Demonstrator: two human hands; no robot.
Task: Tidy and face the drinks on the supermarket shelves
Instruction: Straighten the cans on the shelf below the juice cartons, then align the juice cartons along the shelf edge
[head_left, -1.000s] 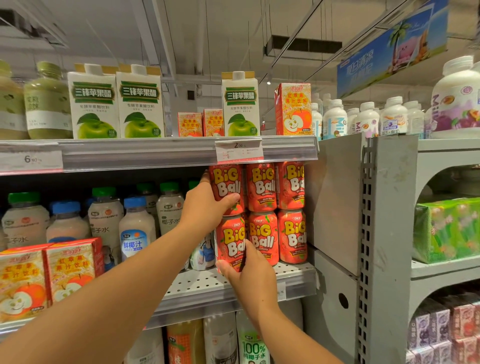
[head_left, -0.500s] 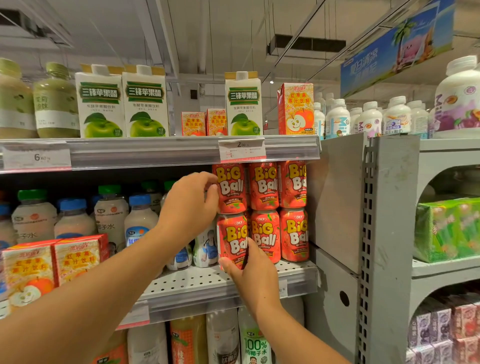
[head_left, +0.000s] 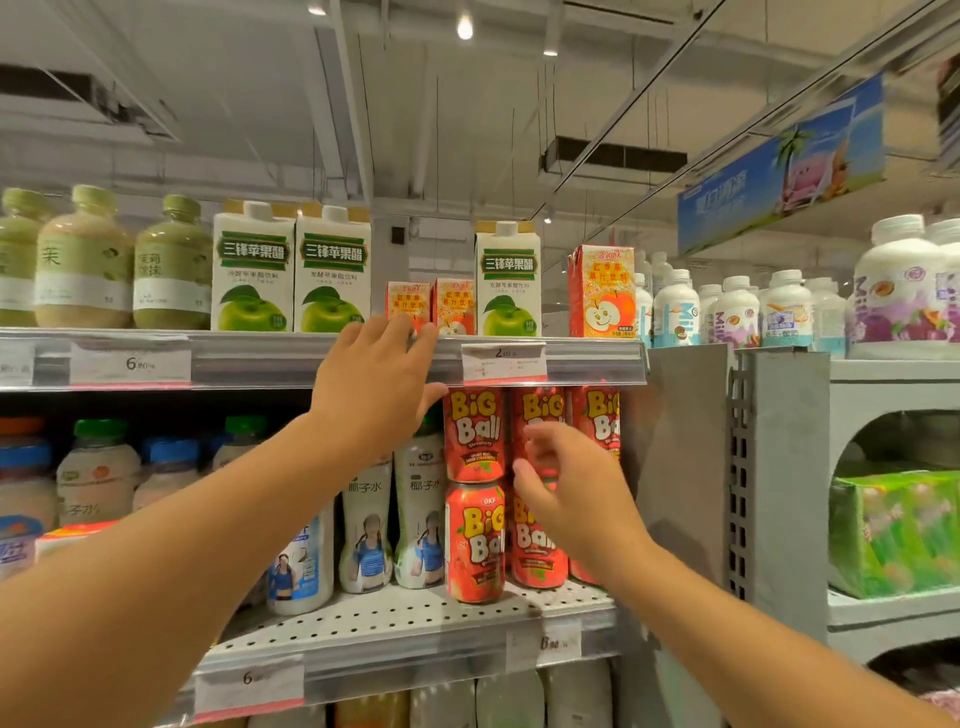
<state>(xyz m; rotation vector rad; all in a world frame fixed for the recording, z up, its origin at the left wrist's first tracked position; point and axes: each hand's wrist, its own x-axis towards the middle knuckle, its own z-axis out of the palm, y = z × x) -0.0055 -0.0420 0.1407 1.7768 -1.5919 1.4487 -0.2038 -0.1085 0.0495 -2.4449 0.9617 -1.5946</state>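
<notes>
Shelving (head_left: 322, 358) fills the left and middle of the view, with a grey upright (head_left: 779, 467) closing it on the right and a second bay beyond that. On the top shelf, from left to right, stand green bottles (head_left: 83, 260), 3 white apple cartons (head_left: 253, 270), 2 small orange cartons (head_left: 408, 301) set further back, a taller orange carton (head_left: 601, 291) and white bottles (head_left: 735, 317). The perforated middle shelf (head_left: 395, 618) carries pale bottles (head_left: 98, 478) on the left, slim white bottles (head_left: 366, 530) with a printed figure, and red Big Ball cans (head_left: 474, 434) at the right end, stacked 2 high in rows, labels facing out. A price tag (head_left: 504, 361) hangs on the top shelf's edge just above the cans. The left hand (head_left: 376, 387) is raised in front of that edge, fingers spread and holding nothing, fingertips near the small orange cartons; contact cannot be told. The right hand (head_left: 566, 488) hovers in front of the cans, fingers loosely curled and blurred, gripping nothing that shows.
</notes>
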